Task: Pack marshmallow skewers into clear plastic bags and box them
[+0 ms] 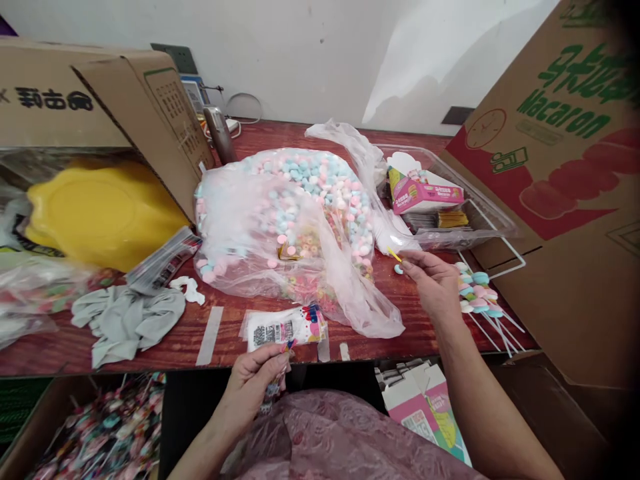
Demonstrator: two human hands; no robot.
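My left hand (255,381) is closed at the table's front edge, pinching a small printed plastic wrapper (273,392) that hangs below the fingers. What is inside the wrapper, if anything, is hidden. To the right, my right hand (429,279) pinches a thin yellow strip (395,255) that looks like a twist tie. A small pale blue candy (399,269) shows just below that strip. A stack of printed clear wrappers (285,327) lies flat beyond my left hand. Between and behind the hands spreads a big clear bag (240,213) of pink, blue and white candies.
A clear plastic tray (493,212) at the back right holds a pink box (429,197) and yellow strips (453,218). Candy sticks (481,297) lie beside a large Macaron carton (550,267). Leftward are a grey cloth (131,320) and a yellow container (107,213). Wrapped lollipops (105,433) fill a box below.
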